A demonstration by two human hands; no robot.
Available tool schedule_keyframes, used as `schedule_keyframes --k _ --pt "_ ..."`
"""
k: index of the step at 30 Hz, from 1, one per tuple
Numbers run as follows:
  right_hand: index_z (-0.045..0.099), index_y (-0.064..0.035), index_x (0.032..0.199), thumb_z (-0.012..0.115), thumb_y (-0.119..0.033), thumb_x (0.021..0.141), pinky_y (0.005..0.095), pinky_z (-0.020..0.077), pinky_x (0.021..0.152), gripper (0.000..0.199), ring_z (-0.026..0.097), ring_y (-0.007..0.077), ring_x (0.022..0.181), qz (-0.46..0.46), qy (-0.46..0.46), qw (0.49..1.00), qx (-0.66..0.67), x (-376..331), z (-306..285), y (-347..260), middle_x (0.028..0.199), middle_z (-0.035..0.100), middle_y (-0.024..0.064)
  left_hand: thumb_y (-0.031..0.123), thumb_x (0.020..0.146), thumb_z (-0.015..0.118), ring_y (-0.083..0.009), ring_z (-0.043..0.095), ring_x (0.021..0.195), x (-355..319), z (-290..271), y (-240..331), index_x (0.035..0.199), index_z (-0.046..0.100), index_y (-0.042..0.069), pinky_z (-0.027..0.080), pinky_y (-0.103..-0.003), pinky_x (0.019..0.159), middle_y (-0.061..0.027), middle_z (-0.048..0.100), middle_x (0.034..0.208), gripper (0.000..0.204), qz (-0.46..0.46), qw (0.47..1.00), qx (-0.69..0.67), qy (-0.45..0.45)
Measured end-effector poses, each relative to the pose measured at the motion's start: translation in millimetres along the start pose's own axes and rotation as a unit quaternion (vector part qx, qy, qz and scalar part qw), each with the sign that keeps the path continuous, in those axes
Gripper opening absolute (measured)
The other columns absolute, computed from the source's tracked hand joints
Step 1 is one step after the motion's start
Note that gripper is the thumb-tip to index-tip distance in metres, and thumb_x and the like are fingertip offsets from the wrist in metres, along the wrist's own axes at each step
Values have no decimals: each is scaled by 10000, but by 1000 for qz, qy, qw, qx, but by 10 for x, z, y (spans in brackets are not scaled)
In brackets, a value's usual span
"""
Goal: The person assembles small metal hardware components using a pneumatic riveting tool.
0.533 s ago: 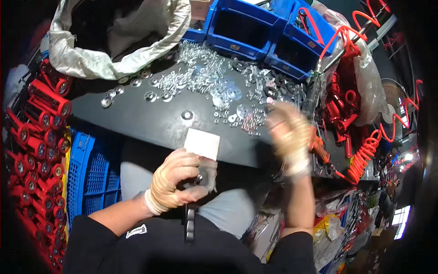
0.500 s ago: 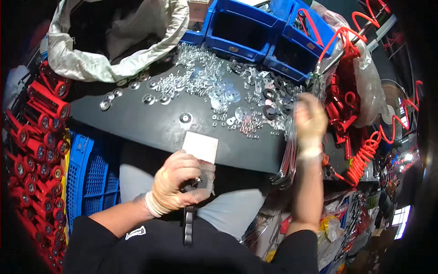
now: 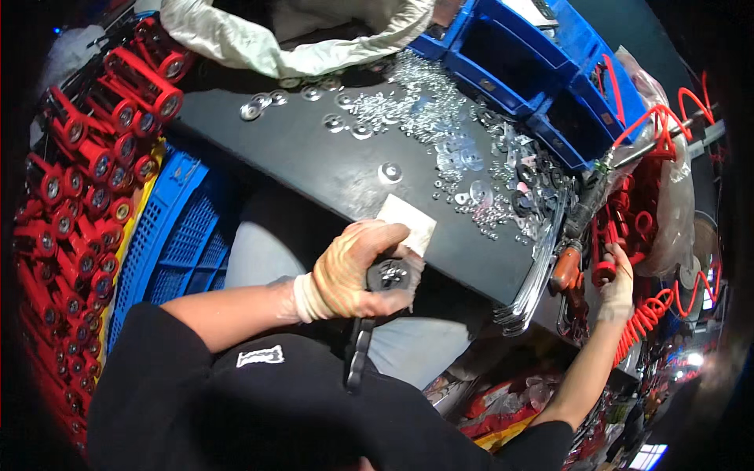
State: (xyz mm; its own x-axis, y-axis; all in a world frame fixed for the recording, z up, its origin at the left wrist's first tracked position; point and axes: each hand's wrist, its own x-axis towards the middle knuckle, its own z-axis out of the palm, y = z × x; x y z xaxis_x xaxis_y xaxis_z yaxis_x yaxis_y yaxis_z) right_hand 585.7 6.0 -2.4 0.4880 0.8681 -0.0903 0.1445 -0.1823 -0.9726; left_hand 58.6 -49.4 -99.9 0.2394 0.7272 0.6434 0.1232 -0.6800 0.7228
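Note:
My left hand (image 3: 353, 271), in a striped work glove, is closed round a black round-headed part (image 3: 390, 275) in front of the table edge. A black ridged handle (image 3: 359, 357) hangs below that head. Just beyond the fingers, a white square pad (image 3: 408, 221) lies at the table's edge. My right hand (image 3: 618, 286), also gloved, is stretched out at the far right. Its fingers close on a red tubular part (image 3: 603, 272) at the front of a pile of similar red parts (image 3: 620, 216). An orange-handled tool (image 3: 565, 268) is beside that hand.
The dark table (image 3: 290, 149) carries small metal fasteners (image 3: 408, 98), washers and a bundle of metal rods (image 3: 534, 271). Blue bins (image 3: 510, 55) and a white sack (image 3: 236, 39) stand behind. A coiled red hose (image 3: 644, 326) hangs right; red-framed rollers (image 3: 78, 196) and a blue crate (image 3: 169, 243) are left.
My right hand has moved right, from beside the metal rods to the red parts, and closed on one. The view has swung right. The left hand still holds the black part, its round head now showing.

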Motion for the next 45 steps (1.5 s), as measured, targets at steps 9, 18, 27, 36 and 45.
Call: schedule_keyframes --k 9,18,27,36,45 --pt "556 -53 1080 603 -249 911 342 511 692 263 619 191 804 -212 -340 897 186 -2247 2438 13 892 641 63 468 602 787 -357 552 996 118 -242 304 1296 412 -2 404 -459 903 -178 531 1153 918 -36 998 3 -59" --pt "572 -20 1186 620 -216 837 358 470 862 403 625 271 974 -55 -665 728 -157 -1654 1799 274 1058 641 131 292 558 777 -341 585 909 96 -116 93 983 563 89 445 -441 849 -115 585 928 517 -50 995 15 -90" --pt "687 -32 933 681 -144 785 343 511 727 186 667 225 794 -319 -271 844 -336 -742 3142 -486 858 676 100 210 600 746 -335 550 1061 17 -89 -11 1011 567 82 442 -444 883 -90 580 1044 467 17 998 44 -36" --pt "629 -67 881 690 -109 760 341 493 714 142 626 270 790 -415 -150 733 -517 -200 3295 56 871 641 118 218 554 778 -330 566 1013 30 -85 -26 981 585 108 435 -433 878 -92 593 1034 481 -10 999 44 -18" --pt "621 -110 1024 651 -113 821 343 503 734 205 656 298 818 -317 -223 807 -445 -242 3147 117 874 677 119 200 544 793 -320 570 871 21 -66 -73 972 595 115 441 -409 781 -81 590 948 479 14 1000 17 9"
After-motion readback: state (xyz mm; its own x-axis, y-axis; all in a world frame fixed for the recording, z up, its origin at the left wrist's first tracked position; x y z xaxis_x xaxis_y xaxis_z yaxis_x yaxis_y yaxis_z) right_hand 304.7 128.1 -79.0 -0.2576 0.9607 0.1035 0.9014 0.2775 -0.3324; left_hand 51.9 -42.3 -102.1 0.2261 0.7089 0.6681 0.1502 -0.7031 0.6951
